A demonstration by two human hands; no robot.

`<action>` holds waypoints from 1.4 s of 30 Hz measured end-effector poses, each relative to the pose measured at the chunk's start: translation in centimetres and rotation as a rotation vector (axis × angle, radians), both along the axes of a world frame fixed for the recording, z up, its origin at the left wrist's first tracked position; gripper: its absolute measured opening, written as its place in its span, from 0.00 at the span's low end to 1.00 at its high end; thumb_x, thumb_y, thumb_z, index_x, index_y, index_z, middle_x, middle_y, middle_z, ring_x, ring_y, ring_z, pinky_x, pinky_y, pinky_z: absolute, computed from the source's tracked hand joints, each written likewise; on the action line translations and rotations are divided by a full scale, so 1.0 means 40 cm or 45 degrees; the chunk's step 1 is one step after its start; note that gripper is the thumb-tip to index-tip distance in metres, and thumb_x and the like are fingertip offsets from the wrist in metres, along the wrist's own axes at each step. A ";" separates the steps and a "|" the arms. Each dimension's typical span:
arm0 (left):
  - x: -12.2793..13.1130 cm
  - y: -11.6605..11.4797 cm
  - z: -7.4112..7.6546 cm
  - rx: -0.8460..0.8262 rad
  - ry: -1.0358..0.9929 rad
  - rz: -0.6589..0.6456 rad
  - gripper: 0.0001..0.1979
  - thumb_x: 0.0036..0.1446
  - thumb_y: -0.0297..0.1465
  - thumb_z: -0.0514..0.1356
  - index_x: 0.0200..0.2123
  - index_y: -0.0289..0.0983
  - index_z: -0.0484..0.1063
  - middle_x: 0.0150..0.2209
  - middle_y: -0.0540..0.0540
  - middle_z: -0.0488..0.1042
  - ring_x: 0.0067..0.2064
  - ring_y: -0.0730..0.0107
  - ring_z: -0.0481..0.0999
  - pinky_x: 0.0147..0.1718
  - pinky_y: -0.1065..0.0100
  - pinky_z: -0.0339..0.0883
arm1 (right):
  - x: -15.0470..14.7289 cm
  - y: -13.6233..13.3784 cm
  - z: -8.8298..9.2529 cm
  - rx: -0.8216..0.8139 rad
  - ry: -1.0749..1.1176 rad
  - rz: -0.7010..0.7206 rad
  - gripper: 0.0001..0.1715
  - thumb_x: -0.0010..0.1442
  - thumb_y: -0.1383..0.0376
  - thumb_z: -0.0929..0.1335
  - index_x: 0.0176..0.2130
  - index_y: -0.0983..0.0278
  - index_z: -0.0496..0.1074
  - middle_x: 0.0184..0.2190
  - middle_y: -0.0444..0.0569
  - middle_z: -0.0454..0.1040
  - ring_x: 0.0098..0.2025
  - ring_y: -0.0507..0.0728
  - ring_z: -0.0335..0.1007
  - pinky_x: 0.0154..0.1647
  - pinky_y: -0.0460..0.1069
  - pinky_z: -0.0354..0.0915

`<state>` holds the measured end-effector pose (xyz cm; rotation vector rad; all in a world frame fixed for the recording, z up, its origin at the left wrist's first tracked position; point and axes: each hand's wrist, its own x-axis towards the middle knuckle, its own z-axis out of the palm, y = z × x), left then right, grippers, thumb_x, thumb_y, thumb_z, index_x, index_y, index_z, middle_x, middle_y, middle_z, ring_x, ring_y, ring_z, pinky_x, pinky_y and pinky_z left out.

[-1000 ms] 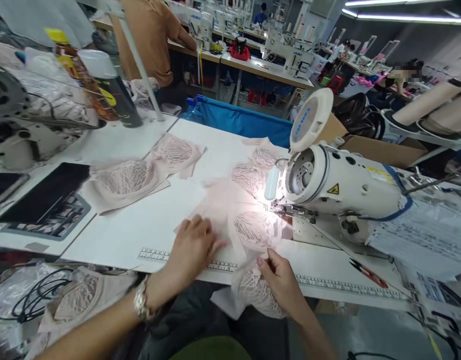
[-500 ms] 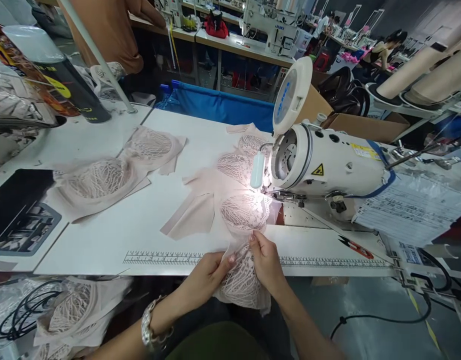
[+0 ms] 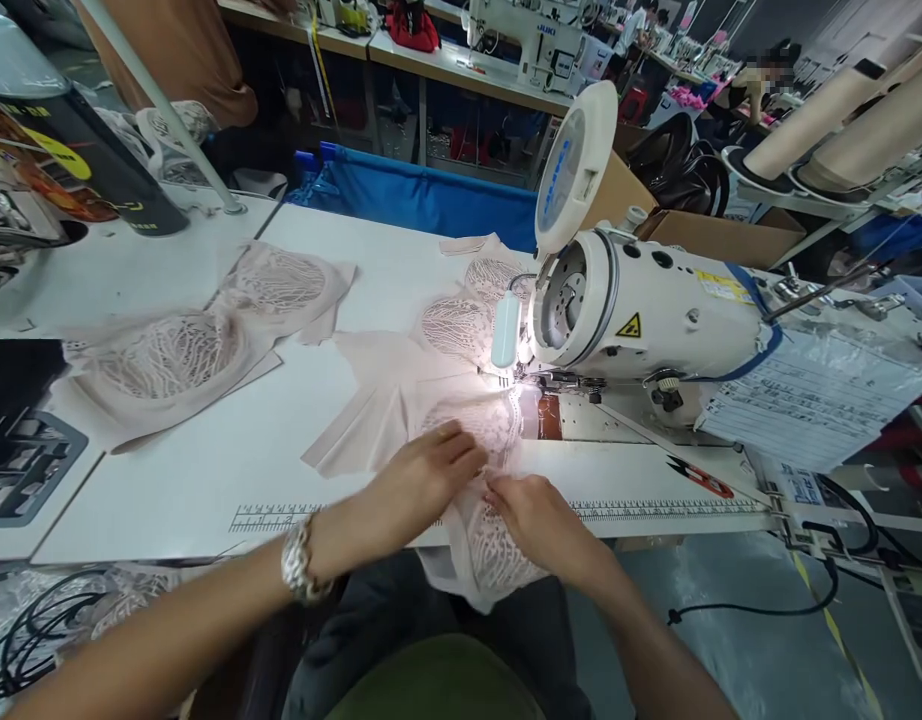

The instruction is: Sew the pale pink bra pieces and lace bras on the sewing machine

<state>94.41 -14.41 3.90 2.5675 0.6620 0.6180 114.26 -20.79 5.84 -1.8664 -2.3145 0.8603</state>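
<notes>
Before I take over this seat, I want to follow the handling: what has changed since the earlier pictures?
The left hand first moved toward the person to hold the hanging lace cup beside the right hand, then forward over the fabric on the table; whether it grips is unclear. The right hand still pinches the cup. The sewing machine and red snips stayed put.

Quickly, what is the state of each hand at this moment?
Left hand: bent over the lace; its grip cannot be told.
Right hand: closed, pinching the lace.
</notes>
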 end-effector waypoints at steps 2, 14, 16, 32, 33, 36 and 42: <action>0.027 0.047 -0.002 0.202 0.100 -0.327 0.14 0.71 0.26 0.49 0.51 0.36 0.72 0.54 0.40 0.76 0.60 0.58 0.71 0.60 0.56 0.62 | 0.042 -0.003 0.047 -0.072 0.015 0.144 0.17 0.69 0.67 0.62 0.28 0.61 0.70 0.23 0.44 0.72 0.24 0.53 0.67 0.26 0.47 0.49; 0.166 0.084 -0.065 0.287 0.130 -0.169 0.18 0.71 0.34 0.51 0.56 0.29 0.70 0.57 0.36 0.73 0.60 0.52 0.70 0.59 0.52 0.64 | 0.152 0.163 -0.039 0.535 -0.162 -0.377 0.10 0.67 0.63 0.63 0.32 0.60 0.66 0.31 0.46 0.74 0.30 0.55 0.68 0.30 0.48 0.56; 0.169 0.104 -0.056 0.218 0.125 -0.146 0.17 0.73 0.31 0.46 0.49 0.31 0.73 0.49 0.39 0.77 0.51 0.59 0.75 0.51 0.58 0.70 | 0.132 0.187 -0.077 0.529 -0.053 -0.524 0.10 0.64 0.61 0.65 0.30 0.59 0.65 0.28 0.44 0.74 0.30 0.54 0.67 0.31 0.47 0.56; 0.170 0.089 -0.076 0.417 0.243 0.005 0.28 0.72 0.37 0.49 0.62 0.17 0.61 0.61 0.23 0.67 0.66 0.46 0.65 0.62 0.52 0.65 | 0.109 0.149 -0.140 0.866 -0.260 -0.445 0.18 0.72 0.61 0.57 0.36 0.63 0.70 0.20 0.45 0.73 0.20 0.53 0.67 0.24 0.47 0.53; 0.170 0.090 -0.078 0.391 0.236 0.015 0.28 0.73 0.37 0.48 0.63 0.18 0.59 0.62 0.23 0.66 0.67 0.47 0.64 0.61 0.53 0.66 | 0.109 0.148 -0.140 0.882 -0.281 -0.438 0.19 0.72 0.61 0.57 0.37 0.63 0.71 0.19 0.45 0.72 0.20 0.53 0.67 0.24 0.47 0.54; 0.170 0.093 -0.087 0.398 0.244 0.006 0.28 0.73 0.38 0.47 0.64 0.20 0.59 0.63 0.25 0.65 0.67 0.48 0.64 0.60 0.54 0.68 | 0.104 0.144 -0.131 0.924 -0.322 -0.393 0.22 0.73 0.63 0.56 0.38 0.64 0.74 0.18 0.46 0.72 0.21 0.54 0.69 0.25 0.47 0.59; 0.171 0.112 -0.085 0.376 0.184 -0.065 0.27 0.69 0.39 0.53 0.60 0.22 0.62 0.61 0.25 0.67 0.64 0.44 0.66 0.62 0.48 0.62 | 0.098 0.140 -0.115 0.920 -0.226 -0.224 0.22 0.73 0.67 0.56 0.51 0.67 0.76 0.36 0.56 0.81 0.36 0.56 0.79 0.41 0.48 0.73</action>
